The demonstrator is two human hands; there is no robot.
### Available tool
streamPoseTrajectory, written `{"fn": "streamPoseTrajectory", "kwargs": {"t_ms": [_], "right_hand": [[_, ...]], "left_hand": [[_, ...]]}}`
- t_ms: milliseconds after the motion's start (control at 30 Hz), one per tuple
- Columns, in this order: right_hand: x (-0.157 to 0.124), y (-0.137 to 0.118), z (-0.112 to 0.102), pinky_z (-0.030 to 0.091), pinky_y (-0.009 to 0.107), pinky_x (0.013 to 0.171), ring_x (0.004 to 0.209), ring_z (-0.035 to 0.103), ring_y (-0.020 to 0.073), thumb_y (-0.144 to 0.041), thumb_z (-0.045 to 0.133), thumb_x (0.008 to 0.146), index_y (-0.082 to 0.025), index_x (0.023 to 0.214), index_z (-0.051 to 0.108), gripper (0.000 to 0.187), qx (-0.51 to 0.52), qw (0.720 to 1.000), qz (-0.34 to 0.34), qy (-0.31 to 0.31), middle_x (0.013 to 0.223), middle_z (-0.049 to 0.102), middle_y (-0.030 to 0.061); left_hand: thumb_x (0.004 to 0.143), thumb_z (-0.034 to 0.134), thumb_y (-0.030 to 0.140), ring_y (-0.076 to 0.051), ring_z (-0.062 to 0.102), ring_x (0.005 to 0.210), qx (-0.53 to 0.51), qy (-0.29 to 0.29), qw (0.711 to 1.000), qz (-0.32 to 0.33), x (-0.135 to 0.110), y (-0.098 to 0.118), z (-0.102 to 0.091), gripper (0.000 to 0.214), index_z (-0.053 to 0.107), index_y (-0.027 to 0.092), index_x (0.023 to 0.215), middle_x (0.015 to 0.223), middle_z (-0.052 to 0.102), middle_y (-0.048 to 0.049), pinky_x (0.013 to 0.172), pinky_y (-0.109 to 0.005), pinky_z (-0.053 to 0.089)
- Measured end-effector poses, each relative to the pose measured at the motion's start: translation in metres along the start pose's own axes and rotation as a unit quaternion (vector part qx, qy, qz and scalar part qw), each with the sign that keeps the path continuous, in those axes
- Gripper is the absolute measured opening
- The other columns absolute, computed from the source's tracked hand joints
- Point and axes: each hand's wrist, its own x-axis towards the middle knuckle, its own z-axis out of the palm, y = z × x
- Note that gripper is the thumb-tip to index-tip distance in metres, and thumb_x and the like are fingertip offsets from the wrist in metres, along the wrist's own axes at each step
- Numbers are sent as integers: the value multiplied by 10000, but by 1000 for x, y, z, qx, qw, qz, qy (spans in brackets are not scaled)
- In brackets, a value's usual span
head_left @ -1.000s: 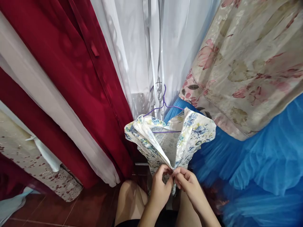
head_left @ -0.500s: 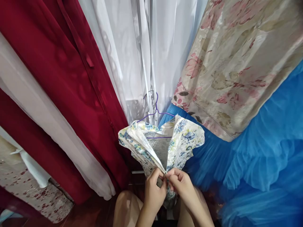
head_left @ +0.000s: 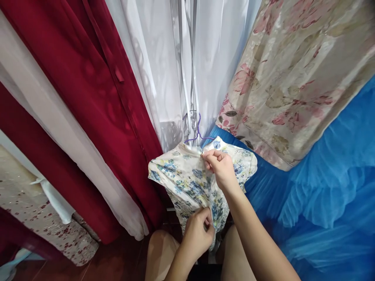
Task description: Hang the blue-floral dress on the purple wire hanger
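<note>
- Cream cloth with blue and yellow flowers forms the garment [head_left: 187,179], which hangs in front of the wearer, its lower part between the 2 knees [head_left: 162,248].
- Purple hanger [head_left: 198,129]: it spans the garment's shoulders, presumably so that the bodice spreads and both hands are free for the front. Its hook lies at the white straps [head_left: 184,82]; whether it is caught on them I cannot tell.
- Right hand [head_left: 218,164]: from my remote view, thumb and forefinger are closed in a pinch at the neckline. I cannot tell whether a fastener sits between them.
- Left hand [head_left: 200,226]: its fingers curl, thumb and forefinger gripping the front low down. I judge this an anchor, holding the cloth taut against the upper pinch.
- Front edges: they meet along a line between the 2 hands, which explains, I judge, the vertical spacing of the grips.
- Surroundings: red drapes [head_left: 102,101] hang to the left, white cloth [head_left: 164,78] behind, blue tulle [head_left: 316,191] to the right.
</note>
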Motion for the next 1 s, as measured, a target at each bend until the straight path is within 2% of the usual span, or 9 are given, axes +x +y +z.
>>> {"fn": "streamPoseTrajectory", "kwargs": {"t_ms": [167,267,367,533,633,733,867,900,1000], "right_hand": [[-1,-9,-3,259,209,414,383,365,70,-292,675,743,-162,721,639,137,-31,999,-21,-16,427,500,-71],[-13,-9,-8,271,204,418,390,382,75,-293,653,759,-169,744,635,127,-40,999,-19,-30,430,497,-73],[-21,-11,-12,277,202,427,405,396,77,-304,648,772,-173,736,614,140,-55,997,-21,-43,454,495,-70],[-16,-6,-14,214,208,438,406,301,59,-355,664,777,-190,708,552,212,-67,995,-35,-69,466,402,-100],[-9,10,-17,190,220,448,419,271,62,-385,652,782,-194,701,541,235,-87,993,-40,-64,474,372,-103],[-10,30,-24,187,226,453,427,281,71,-388,631,783,-183,709,567,227,-110,992,-24,-64,483,389,-91],[-26,49,-30,193,226,457,436,273,73,-364,628,780,-175,723,587,202,-101,990,24,-95,489,375,-94],[-32,53,-30,196,225,457,438,273,73,-353,630,779,-176,717,586,194,-101,989,33,-103,486,365,-96],[-51,70,-26,195,223,461,445,264,71,-320,629,779,-181,689,568,176,-91,987,61,-118,487,354,-96]], "left_hand": [[822,584,82,-157,607,782,-28,-81,996,30,8,14,-30,125,611,203,810,810,649,5,732,-251,431],[927,593,194,-163,635,844,-69,74,992,78,37,32,-65,104,678,211,984,885,687,-14,810,-267,466],[977,575,275,-151,597,783,-58,225,963,135,73,55,-97,293,636,240,1261,895,654,-18,758,-266,473],[994,543,255,-163,590,827,61,191,957,209,107,92,-117,160,685,199,944,890,638,-33,756,-274,447],[994,534,250,-165,591,820,58,232,943,230,109,100,-123,159,640,188,892,865,626,-30,744,-273,449],[987,557,301,-175,607,860,24,326,923,202,112,82,-146,158,656,189,934,898,650,-34,791,-280,462],[946,630,302,-139,590,782,-143,387,906,95,127,14,-185,155,677,163,897,824,642,-13,735,-223,450],[934,641,252,-114,575,730,-256,403,877,58,131,-5,-190,133,666,149,856,782,621,0,705,-198,444],[959,570,151,-76,550,601,-532,421,728,-93,133,-53,-181,200,589,144,760,669,571,28,670,-172,472]]}}
